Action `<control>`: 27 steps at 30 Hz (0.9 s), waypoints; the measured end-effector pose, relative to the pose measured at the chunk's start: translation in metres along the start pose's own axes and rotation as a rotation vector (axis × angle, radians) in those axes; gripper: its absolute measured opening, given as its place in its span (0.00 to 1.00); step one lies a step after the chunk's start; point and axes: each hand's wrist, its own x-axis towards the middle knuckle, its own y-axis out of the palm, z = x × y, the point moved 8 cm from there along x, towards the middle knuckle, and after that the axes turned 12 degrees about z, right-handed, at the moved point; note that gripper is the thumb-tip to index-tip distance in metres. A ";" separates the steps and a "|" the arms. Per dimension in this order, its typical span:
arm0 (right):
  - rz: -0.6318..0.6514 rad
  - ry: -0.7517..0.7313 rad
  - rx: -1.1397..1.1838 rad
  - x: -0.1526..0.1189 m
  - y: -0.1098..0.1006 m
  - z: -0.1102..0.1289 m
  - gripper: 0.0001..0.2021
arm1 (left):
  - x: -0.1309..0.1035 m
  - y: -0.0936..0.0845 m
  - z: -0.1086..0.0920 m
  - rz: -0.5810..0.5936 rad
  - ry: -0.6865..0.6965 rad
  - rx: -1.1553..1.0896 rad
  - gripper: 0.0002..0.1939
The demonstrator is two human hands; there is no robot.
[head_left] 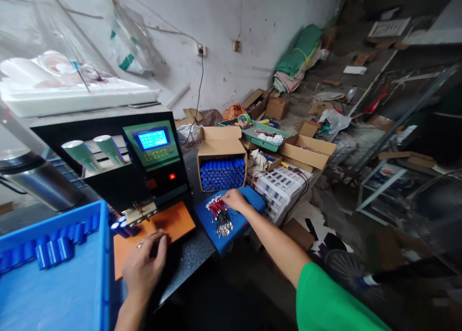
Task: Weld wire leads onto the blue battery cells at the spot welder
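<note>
My left hand [144, 263] rests over the front of an orange board [175, 221], its fingers curled beneath the machine's metal contacts [140, 213]; whatever they hold, if anything, is hidden. Several blue cells [124, 226] stand just behind that hand. My right hand [234, 199] reaches to the top of a bundle of red and black wires [221, 214] with white connectors, its fingers pressed together at the bundle's edge. The wires lie on a blue pad [207, 221]. The black machine's screen [153, 138] is lit.
A blue tray [105, 273] with several blue cells stands at the left. Behind the pad is an open carton [221, 148] packed with blue cells. A white basket [277, 186], a green tray [249, 134] and another carton [306, 150] stand to the right.
</note>
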 end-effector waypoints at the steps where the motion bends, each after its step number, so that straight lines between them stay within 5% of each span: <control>1: 0.014 0.035 0.009 0.005 0.005 -0.001 0.13 | 0.000 0.000 0.000 0.004 0.001 -0.004 0.12; 5: 0.011 0.106 0.097 0.017 0.013 -0.009 0.12 | 0.001 0.000 0.000 0.007 -0.009 -0.011 0.11; 18: -0.190 -0.058 0.580 0.000 0.004 -0.028 0.14 | 0.000 0.001 0.002 0.022 -0.037 -0.046 0.12; 22: -0.333 -0.181 0.825 -0.011 -0.021 -0.018 0.17 | 0.002 0.000 0.006 0.057 -0.084 -0.083 0.15; 27: -0.386 -0.299 0.798 -0.034 -0.048 0.024 0.19 | -0.001 0.001 0.014 0.109 -0.219 -0.241 0.19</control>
